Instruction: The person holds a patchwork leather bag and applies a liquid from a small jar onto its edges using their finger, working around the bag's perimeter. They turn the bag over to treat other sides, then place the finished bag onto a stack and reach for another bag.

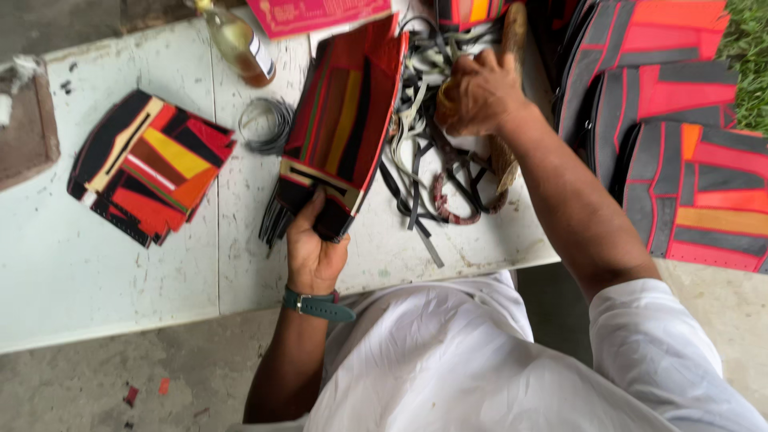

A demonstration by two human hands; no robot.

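My left hand (314, 250), with a green watch strap at the wrist, grips the near end of a stack of red, yellow and black patchwork panels (346, 112) that stands tilted on the white table (88, 264). My right hand (478, 94) reaches into a tangle of black and grey strips (416, 152) beside the stack, fingers curled around something pale; what it is I cannot tell. A braided dark-red cord (448, 204) lies in the tangle.
A second fanned pile of patchwork pieces (148, 164) lies at the left. A glass bottle (238, 42) and a coil of grey wire (266, 124) sit behind it. Grey and red patchwork bags (680, 136) stack at the right. A pink booklet (316, 14) lies at the back.
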